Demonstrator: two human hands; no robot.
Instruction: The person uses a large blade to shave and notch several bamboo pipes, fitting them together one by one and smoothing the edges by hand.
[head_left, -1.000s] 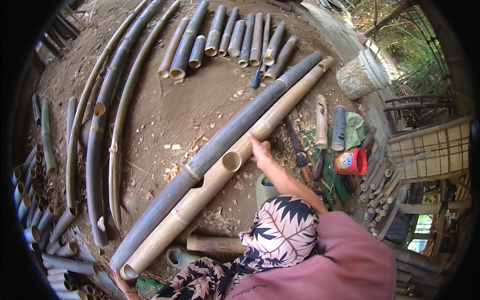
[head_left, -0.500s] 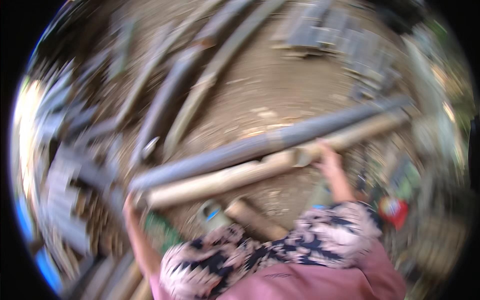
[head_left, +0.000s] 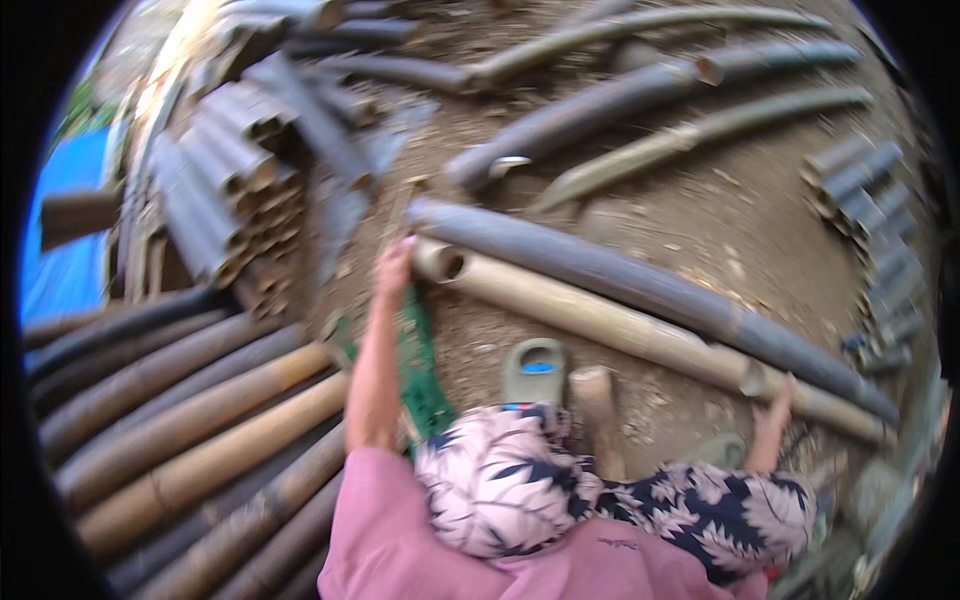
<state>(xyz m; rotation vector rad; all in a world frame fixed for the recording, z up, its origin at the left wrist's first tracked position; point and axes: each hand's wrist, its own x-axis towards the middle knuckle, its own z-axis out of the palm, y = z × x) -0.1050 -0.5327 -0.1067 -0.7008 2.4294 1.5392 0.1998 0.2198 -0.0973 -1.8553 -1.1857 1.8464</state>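
A pale bamboo pole [head_left: 600, 318] lies slanted across the ground in front of me, its hollow end toward the left. My left hand [head_left: 394, 268] is at that left end, its fingers closed against the rim and partly blurred. Farther along to the right, my right hand [head_left: 771, 410] grips the same pole from the near side, close to a notch at a joint. Just beyond it, almost parallel, runs a thicker grey bamboo pole [head_left: 640, 275].
Cut bamboo lengths are stacked at the left [head_left: 215, 185], with long poles [head_left: 190, 430] laid below them. More poles [head_left: 590, 110] lie on the far ground, and short pieces [head_left: 870, 240] at the right. A short bamboo piece [head_left: 597, 420] lies by my sandal [head_left: 535, 370].
My view has swung to the left, so the pole now slants down to the right and the left stacks show more. Both hands stay at the pale pole.
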